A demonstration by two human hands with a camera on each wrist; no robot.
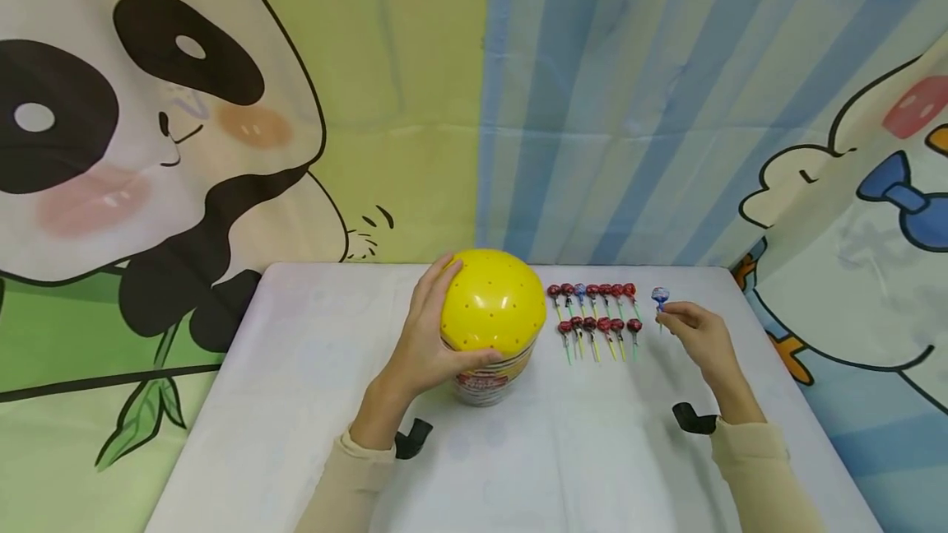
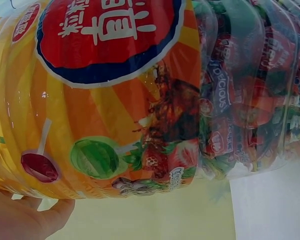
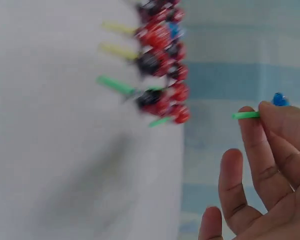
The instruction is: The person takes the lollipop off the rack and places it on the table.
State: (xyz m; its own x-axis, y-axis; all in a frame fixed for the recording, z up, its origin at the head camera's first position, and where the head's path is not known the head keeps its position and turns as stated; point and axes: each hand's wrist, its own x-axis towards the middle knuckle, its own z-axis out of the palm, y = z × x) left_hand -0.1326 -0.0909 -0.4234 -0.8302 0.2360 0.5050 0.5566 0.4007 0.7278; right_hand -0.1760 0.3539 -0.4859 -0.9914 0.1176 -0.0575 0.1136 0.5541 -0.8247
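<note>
My left hand (image 1: 422, 352) grips a clear plastic jar (image 1: 485, 385) near its yellow domed lid (image 1: 494, 303), thumb on the near side and fingers along the far left. In the left wrist view, the jar's orange label (image 2: 110, 110) has fruit pictures, and wrapped lollipops (image 2: 240, 100) show through the clear wall. My right hand (image 1: 699, 337) pinches a blue-wrapped lollipop (image 1: 660, 295) by its green stick (image 3: 246, 115), head up, above the table's right side. To its left lie two rows of lollipops (image 1: 604, 325), mostly red, with one blue (image 1: 581, 290) in the far row.
The white table (image 1: 296, 434) ends at a back edge just beyond the lollipop rows. Behind it hangs a cloth backdrop (image 1: 415, 105) with a panda and stripes. A black strap end (image 1: 694, 419) sticks out at my right wrist, another (image 1: 413, 439) at my left.
</note>
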